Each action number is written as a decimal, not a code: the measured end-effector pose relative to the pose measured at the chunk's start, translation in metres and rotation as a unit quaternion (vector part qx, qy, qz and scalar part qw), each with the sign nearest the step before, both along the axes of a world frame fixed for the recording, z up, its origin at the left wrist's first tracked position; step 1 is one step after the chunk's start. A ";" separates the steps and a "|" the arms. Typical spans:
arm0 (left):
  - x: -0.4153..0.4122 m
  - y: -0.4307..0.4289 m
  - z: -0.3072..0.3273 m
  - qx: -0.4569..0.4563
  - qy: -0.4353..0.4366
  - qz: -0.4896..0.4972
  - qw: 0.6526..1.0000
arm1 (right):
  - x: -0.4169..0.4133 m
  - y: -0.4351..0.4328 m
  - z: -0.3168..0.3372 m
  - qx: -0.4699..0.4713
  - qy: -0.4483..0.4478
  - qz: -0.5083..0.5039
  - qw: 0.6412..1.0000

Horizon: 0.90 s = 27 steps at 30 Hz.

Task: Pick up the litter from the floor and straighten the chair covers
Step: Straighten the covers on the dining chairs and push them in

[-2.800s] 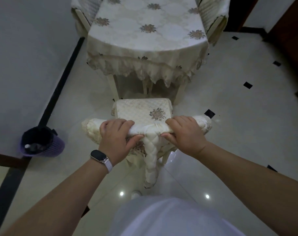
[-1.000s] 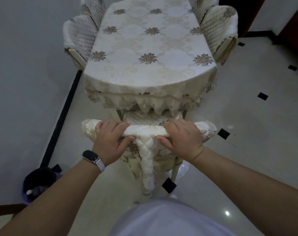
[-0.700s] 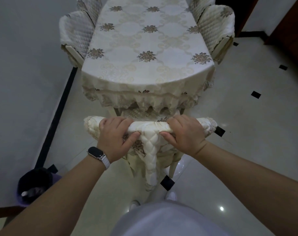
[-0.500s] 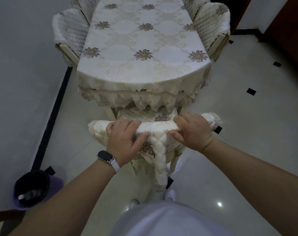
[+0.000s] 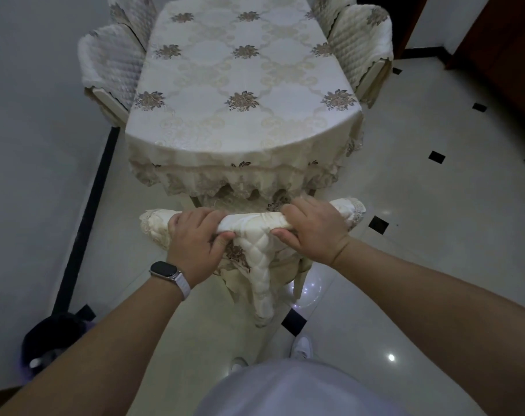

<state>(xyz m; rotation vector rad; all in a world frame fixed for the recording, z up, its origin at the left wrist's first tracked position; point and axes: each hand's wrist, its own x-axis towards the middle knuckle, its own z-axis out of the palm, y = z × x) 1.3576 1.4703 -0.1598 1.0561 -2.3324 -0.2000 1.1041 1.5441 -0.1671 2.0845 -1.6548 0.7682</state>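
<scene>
Now both hands grip the chair cover (image 5: 256, 228) at six o'clock from the surface (image 5: 243, 85). Left hand (image 5: 195, 244) fingers (image 5: 192, 216) curl tight over its top edge. Right hand (image 5: 316, 232) fingers (image 5: 300, 205) wrap it likewise.

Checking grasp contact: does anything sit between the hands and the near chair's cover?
Nothing visible. The left hand and right hand both grip the chair cover directly along the backrest top.

A cream quilted chair cover (image 5: 256, 232), edged with lace and stitched with a brown floral motif, drapes over the top rail of a chair pushed in at the near end of the table. Its middle is bunched, a long quilted flap hanging down the back. Similar quilted covers (image 5: 112, 60) sit on side chairs, left and right (image 5: 361, 40).
</scene>
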 end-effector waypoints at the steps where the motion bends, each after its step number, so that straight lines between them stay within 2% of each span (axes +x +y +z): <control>1: 0.003 -0.001 -0.002 -0.003 -0.001 -0.002 1.000 | 0.003 0.000 -0.004 0.000 -0.001 -0.001 1.000; 14: -0.017 -0.019 -0.026 0.052 -0.030 0.003 0.998 | -0.025 -0.028 -0.026 0.056 0.020 0.029 0.998; 27: -0.030 -0.035 -0.042 0.055 -0.035 -0.007 0.998 | -0.042 -0.042 -0.040 0.103 0.025 0.037 0.994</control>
